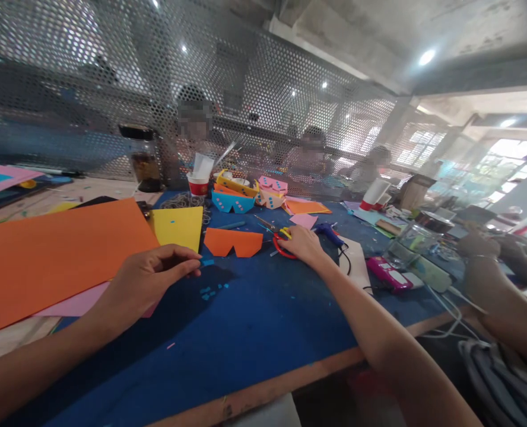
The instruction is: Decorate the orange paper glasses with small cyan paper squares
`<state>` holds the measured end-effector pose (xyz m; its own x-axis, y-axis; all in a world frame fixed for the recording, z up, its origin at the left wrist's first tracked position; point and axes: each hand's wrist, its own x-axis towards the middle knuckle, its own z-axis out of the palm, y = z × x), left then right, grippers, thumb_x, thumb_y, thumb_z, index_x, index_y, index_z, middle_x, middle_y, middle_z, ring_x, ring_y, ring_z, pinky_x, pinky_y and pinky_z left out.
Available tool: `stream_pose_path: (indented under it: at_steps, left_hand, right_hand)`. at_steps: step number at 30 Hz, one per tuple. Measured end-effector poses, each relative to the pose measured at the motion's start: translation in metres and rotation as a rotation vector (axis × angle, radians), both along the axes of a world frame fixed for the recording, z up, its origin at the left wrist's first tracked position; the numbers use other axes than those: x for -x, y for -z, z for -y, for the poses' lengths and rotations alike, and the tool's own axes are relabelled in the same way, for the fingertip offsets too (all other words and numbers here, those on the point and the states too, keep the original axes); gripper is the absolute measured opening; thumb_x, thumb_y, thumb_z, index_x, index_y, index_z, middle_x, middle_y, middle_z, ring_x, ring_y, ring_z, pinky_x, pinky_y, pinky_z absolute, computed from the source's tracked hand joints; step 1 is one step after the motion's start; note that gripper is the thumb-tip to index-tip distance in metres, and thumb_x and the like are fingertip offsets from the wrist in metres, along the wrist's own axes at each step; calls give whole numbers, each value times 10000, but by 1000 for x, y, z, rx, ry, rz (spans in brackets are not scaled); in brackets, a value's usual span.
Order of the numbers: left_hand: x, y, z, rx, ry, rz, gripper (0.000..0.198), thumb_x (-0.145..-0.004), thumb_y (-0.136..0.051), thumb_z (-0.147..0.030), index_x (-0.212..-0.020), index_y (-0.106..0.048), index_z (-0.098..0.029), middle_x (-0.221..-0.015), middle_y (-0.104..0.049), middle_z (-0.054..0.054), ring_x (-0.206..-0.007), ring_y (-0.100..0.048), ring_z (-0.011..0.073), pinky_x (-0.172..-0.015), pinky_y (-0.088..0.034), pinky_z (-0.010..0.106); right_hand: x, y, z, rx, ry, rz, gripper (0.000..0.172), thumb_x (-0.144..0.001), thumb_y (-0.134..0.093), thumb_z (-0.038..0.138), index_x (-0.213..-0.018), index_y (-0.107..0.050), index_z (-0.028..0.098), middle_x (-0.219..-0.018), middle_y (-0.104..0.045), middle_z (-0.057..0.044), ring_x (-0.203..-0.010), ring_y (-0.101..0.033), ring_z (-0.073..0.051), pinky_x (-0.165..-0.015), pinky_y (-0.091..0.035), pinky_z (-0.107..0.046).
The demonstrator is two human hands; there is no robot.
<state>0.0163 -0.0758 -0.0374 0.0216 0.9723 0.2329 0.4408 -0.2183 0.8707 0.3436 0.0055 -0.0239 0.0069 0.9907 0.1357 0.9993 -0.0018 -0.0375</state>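
A small blue piece of paper or foam (207, 261) is pinched between the thumb and fingers of my left hand (150, 276). My right hand (304, 242) is on the red and yellow handles of the scissors (285, 251), which lie on the blue table mat with blades pointing away to the left. Several tiny blue cut bits (208, 293) are scattered on the mat below my left hand. Between my hands lies an orange mask-shaped cutout (233, 242) with a notch in its lower edge. Finger contact with the handles is partly hidden.
Large orange sheet (59, 255) and yellow sheet (178, 225) lie left. Behind are decorated blue glasses-shaped pieces (232, 201), a paper cup (198, 184) and a dark-lidded jar (145, 163). At right are a blue glue gun (329, 233), a pink device (388, 274) and another person's arm (490, 279).
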Motion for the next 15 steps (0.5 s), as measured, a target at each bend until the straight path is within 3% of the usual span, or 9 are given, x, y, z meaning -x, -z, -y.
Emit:
stream_pose_path:
  at_steps: [6, 15]
  left_hand:
    - [-3, -7, 2, 31, 13, 39, 287, -751, -739, -519, -851, -763, -251, -760, -812, 20, -783, -748, 255, -771, -551, 332]
    - [-6, -14, 5, 21, 4, 96, 239, -742, -751, -460, -829, -755, -238, -767, -795, 31, -771, -723, 233, -773, -554, 334]
  right_hand:
    - [-4, 0, -2, 26, -17, 9, 422, -906, -579, 522, -1021, -765, 161, -1113, -740, -160, -1024, -701, -293, -787, -484, -308]
    - [-8, 2, -4, 31, -52, -8, 423, -910, -579, 515, -1058, -768, 167, -1079, -735, -161, -973, -698, -296, -745, -468, -323]
